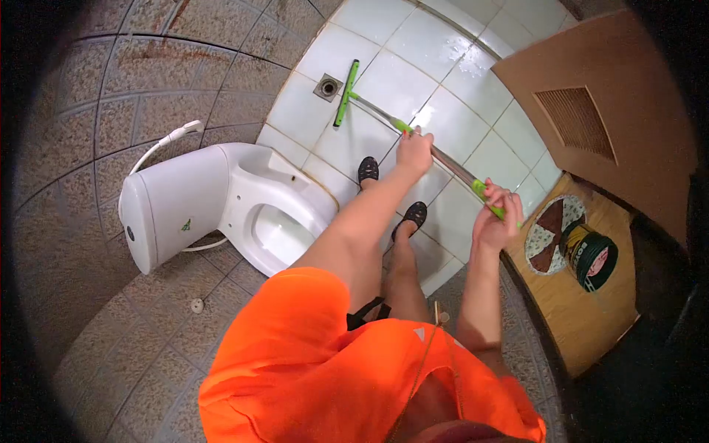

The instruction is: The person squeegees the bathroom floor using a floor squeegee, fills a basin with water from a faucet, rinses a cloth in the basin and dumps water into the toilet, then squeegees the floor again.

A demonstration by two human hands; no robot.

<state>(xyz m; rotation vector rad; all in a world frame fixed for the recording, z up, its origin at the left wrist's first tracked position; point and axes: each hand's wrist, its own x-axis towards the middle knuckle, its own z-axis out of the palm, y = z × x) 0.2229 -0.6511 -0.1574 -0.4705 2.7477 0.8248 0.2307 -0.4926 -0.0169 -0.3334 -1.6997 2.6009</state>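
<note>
Squeegee (pixel 399 124), one, green with a metal pole: blade (pixel 346 93) at 12 o'clock on the white tile floor (pixel 458 122), just beside a square drain (pixel 328 87); pole slanting away towards 4 o'clock. Left hand (pixel 415 153), at 1 o'clock: grip closed round the pole, by the green collar. Right hand (pixel 498 214), at 3 o'clock: grip wrapped round the green upper end. Dark shoes (pixel 416 214), two, on the floor between pole and toilet. Toilet (pixel 244 196), white, at 9 o'clock; spray hose (pixel 170 138), white, at 10. Door (pixel 628 96), brown, vented, at 2. Bucket (pixel 588 257), dark green, beside a patterned mat (pixel 546 235), on a wooden surface (pixel 583 332) between 3 and 4 o'clock.
</note>
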